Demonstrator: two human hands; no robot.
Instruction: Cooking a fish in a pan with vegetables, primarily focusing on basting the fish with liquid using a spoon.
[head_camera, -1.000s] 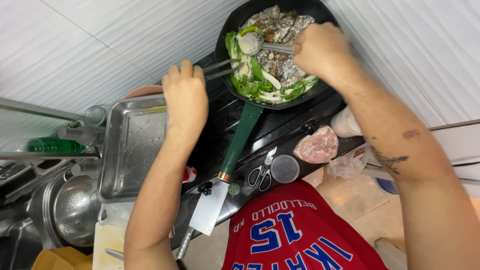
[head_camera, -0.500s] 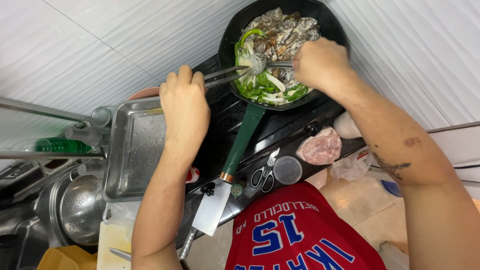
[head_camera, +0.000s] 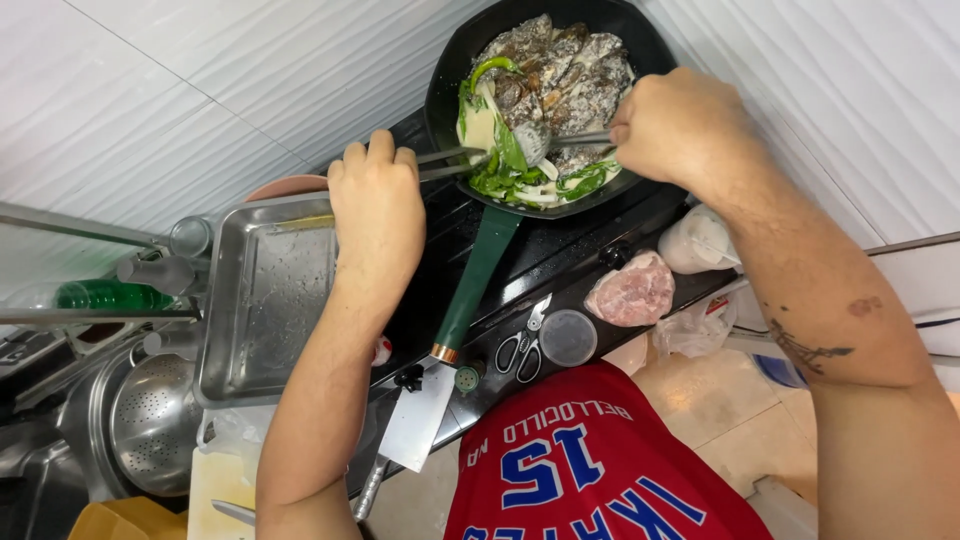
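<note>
Both hands (head_camera: 378, 205) (head_camera: 680, 125) lower, tongs (head_camera: 455, 160) and spoon (head_camera: 545, 140) in pan (head_camera: 445, 75).

The black frying pan (head_camera: 445, 95) is taken as the landmark. Its inside is crowded by the left hand (head_camera: 378, 205) with metal tongs (head_camera: 450, 160) at its near-left rim and by the right hand (head_camera: 680, 125) with a metal spoon (head_camera: 560, 140) at its right rim. Passage beyond the pan is closed by the white tiled wall (head_camera: 200, 80). The pan's green handle (head_camera: 478, 280) bars the black stove top (head_camera: 545, 255) below it. Left of the pan, the steel tray (head_camera: 265, 300) lies bare inside. Near the handle's end, scissors (head_camera: 522, 345), a round clear lid (head_camera: 568, 337), a cleaver (head_camera: 418, 415) and bagged pink meat (head_camera: 630, 292) crowd the worktop edge.
</note>
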